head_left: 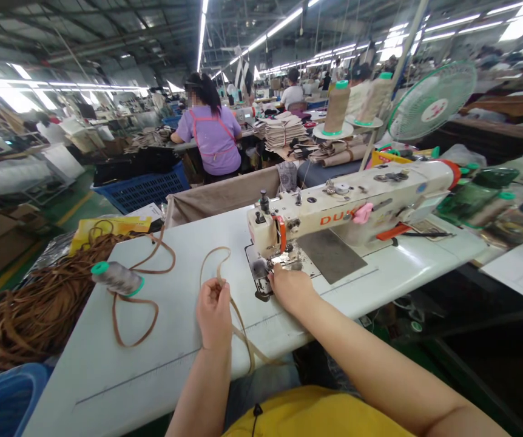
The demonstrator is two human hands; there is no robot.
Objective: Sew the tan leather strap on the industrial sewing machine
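My left hand [215,309] is closed in a pinch on a thin tan strap [238,309], left of the sewing machine [334,212]. One loop of the strap stands up above my fingers, and its length trails down over the table's front edge. My right hand [291,288] is at the machine's needle area, fingertips bent in beside the presser foot [284,255]. Whatever those fingers hold, if anything, is hidden by the hand.
A thread spool [118,279] lies on the white table [175,358] among loops of brown strap. A heap of brown straps [38,303] hangs at the left, above a blue bin [9,394]. A fan [432,103] and cones of thread [337,109] stand behind the machine. A person [213,136] sits ahead.
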